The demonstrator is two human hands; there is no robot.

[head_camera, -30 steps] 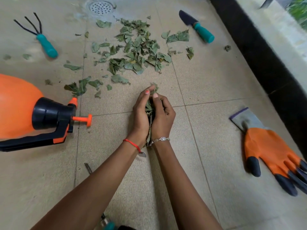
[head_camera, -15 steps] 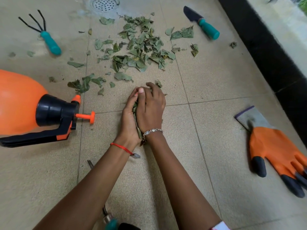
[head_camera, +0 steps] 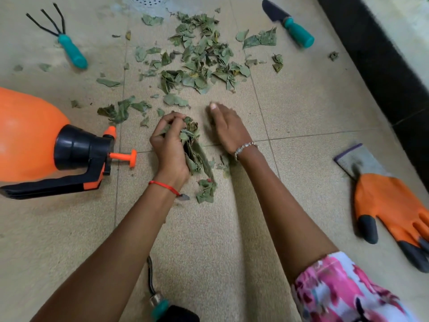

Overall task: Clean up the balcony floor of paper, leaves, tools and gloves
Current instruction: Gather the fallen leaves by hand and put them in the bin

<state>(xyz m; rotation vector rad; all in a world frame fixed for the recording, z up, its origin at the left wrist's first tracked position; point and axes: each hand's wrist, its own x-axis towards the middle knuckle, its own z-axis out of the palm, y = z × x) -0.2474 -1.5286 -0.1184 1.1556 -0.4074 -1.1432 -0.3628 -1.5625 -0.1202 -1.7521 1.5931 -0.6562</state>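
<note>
- Left hand [head_camera: 169,145]: knuckles up, fingers curled tight round a bunch of leaves [head_camera: 193,151] that trails back toward the wrist; red thread [head_camera: 165,186] on the wrist
- Right hand [head_camera: 226,129]: apart from the left, just beside it, palm down, fingers straight and pointing away, blurred; contact with the floor [head_camera: 301,117] cannot be told; beaded bracelet [head_camera: 246,147] at the wrist, floral sleeve [head_camera: 343,291] on the upper arm
- Dropped leaves [head_camera: 205,190]: a few, on the tile between the forearms
- Loose leaves [head_camera: 199,61]: scattered heap beyond both hands, near side of the drain [head_camera: 148,0]
- Sprayer [head_camera: 30,135]: orange, on its side, far left
- Hand rake [head_camera: 69,47]: upper left, teal handle
- Trowel [head_camera: 290,22]: upper right, teal handle
- Glove [head_camera: 390,205]: orange, flat on the floor, right
- Third tool [head_camera: 154,287]: metal shaft, teal handle, bottom edge by the left forearm
</note>
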